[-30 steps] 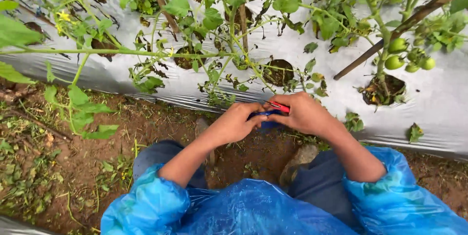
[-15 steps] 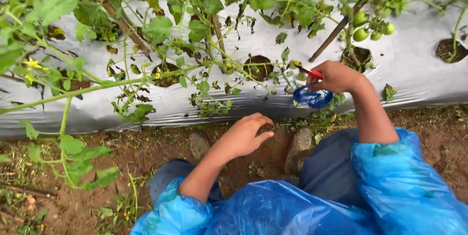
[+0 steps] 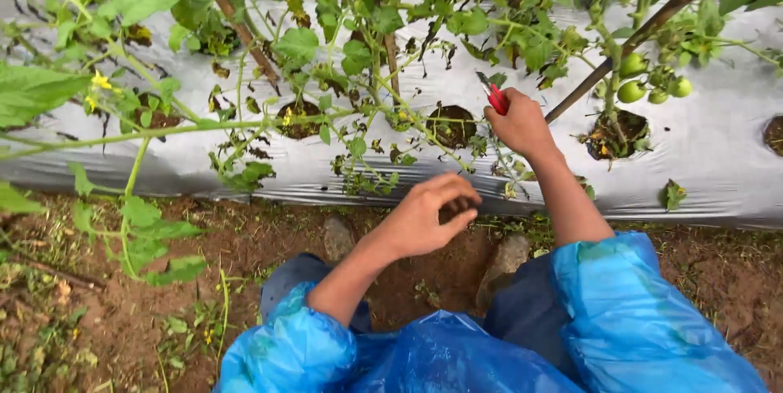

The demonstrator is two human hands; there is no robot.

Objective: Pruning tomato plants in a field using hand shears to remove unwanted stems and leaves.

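So the right hand [image 3: 522, 125] had gone further up into the tomato plant [image 3: 367, 59] than half a second before, fingers wrapped tight around a pair of red-handled snips [image 3: 495, 96] poking out the top of the fist, tips right in among the stems over the silver mulch sheet [image 3: 718, 148]. The blue thing that hung under that hand earlier wasn't visible anymore. The left hand [image 3: 428, 215] had drifted up too, hovering just over the sheet's lower edge, fingers loosely curled and pinched together on something small and dark; couldn't tell what. Green tomatoes [image 3: 644, 83] hung off to the right beside a slanted stake [image 3: 636, 38].
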